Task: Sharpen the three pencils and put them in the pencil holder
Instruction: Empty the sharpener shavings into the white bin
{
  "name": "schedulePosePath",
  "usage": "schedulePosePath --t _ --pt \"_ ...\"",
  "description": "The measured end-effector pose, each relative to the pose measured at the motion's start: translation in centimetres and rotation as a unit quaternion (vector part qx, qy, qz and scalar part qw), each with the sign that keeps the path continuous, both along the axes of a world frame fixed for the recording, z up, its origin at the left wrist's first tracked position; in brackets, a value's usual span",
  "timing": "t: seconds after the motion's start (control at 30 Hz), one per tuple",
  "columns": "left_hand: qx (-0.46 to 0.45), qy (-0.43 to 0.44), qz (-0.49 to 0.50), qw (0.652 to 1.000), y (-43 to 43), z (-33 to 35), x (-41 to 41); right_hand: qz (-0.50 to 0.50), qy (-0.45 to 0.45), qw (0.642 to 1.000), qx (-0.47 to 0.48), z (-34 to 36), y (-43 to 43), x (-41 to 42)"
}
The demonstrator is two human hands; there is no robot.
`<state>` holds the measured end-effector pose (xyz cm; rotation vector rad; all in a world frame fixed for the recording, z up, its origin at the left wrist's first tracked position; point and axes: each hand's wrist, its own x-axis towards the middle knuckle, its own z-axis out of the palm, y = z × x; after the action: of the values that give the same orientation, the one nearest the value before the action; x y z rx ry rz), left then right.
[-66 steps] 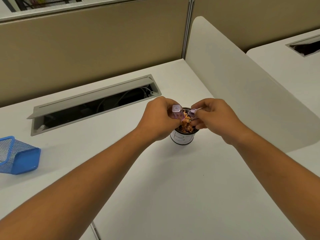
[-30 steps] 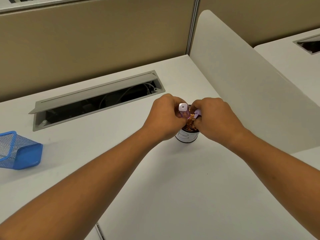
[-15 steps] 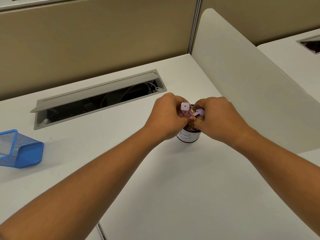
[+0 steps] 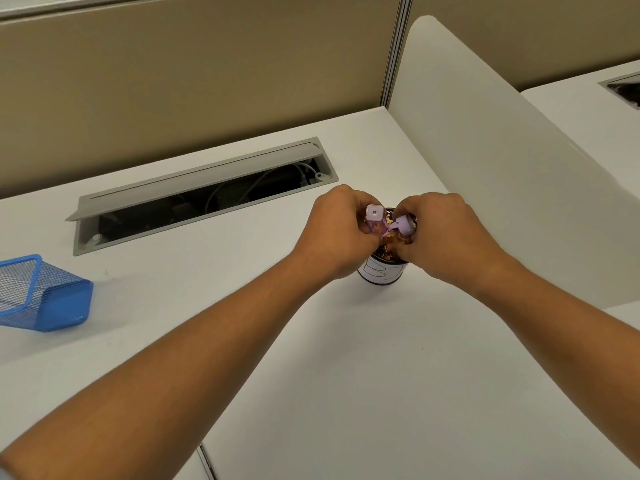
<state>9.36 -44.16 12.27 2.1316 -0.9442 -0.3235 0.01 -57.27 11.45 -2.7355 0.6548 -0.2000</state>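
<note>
Two sharpener halves (image 4: 375, 216) tilted over cup (image 4: 381, 274)

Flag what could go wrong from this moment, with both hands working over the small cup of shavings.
1. Both hands, left hand and right hand, crowd the rim of the small cup; a nudge could tip it and spill the shavings onto the white desk.
2. The two purple sharpener parts sit near the rim, so shavings may miss the cup.
3. The blue mesh holder appears tilted at the frame's left edge.
</note>
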Motion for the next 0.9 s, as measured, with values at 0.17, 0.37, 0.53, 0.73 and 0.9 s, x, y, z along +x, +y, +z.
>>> schedulePosePath --t 0.17,0.37,0.53,0.73,0.9 --pt "-0.005 0.009 0.002 1.000 0.2 0.2 0.0 0.003 -0.006 0.997 0.078 0.7 0.2 -0.3" --pt "-0.018 0.025 0.012 0.999 0.6 0.3 0.0 -0.027 -0.046 0.990 0.132 1.1 -0.4 -0.8" --pt "-0.015 0.022 0.013 1.000 0.6 0.2 -0.1 -0.042 -0.055 0.993 0.099 1.2 0.0 -1.2" --pt "-0.018 0.025 0.021 0.999 0.6 -0.2 -0.2 -0.046 -0.069 0.993 0.081 0.5 0.1 -1.2" --pt "-0.002 0.024 0.034 0.999 0.5 -0.7 -0.2 -0.050 -0.079 0.990 0.106 0.0 -0.3 -1.5"
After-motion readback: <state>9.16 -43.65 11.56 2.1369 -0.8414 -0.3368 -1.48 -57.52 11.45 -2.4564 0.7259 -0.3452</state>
